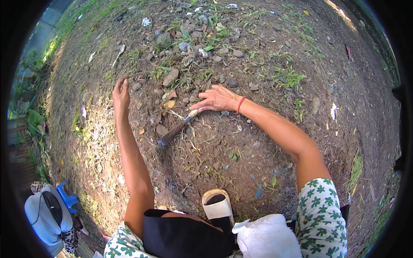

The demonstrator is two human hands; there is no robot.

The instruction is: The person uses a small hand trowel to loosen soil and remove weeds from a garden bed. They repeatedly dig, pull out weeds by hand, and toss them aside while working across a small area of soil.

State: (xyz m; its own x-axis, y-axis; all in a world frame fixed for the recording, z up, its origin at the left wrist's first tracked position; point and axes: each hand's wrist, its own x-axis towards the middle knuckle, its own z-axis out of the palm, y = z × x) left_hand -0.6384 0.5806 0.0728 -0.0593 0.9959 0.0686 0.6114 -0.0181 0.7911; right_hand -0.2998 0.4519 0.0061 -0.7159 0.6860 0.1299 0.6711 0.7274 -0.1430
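Note:
My right hand [219,98], with a red band at the wrist, reaches down over stones and leaf litter. Its thumb and index finger are at the pale handle end of a bolo-like knife [176,130]; whether they grip it is unclear. The broad, dirt-darkened blade slants toward the lower left, on or just above the soil. Off to the left, my left hand [121,95] is held out with its fingers partly bent and nothing visible in it. Between the hands are a rounded stone [171,77] and a yellow dry leaf [169,104].
Several stones [238,53], grass tufts [288,77] and white litter scraps [146,22] dot the ground. At lower left a person [45,213] bends beside a blue plastic stool [67,196]. My slide sandal [216,206] and a white cloth [267,238] are close to me.

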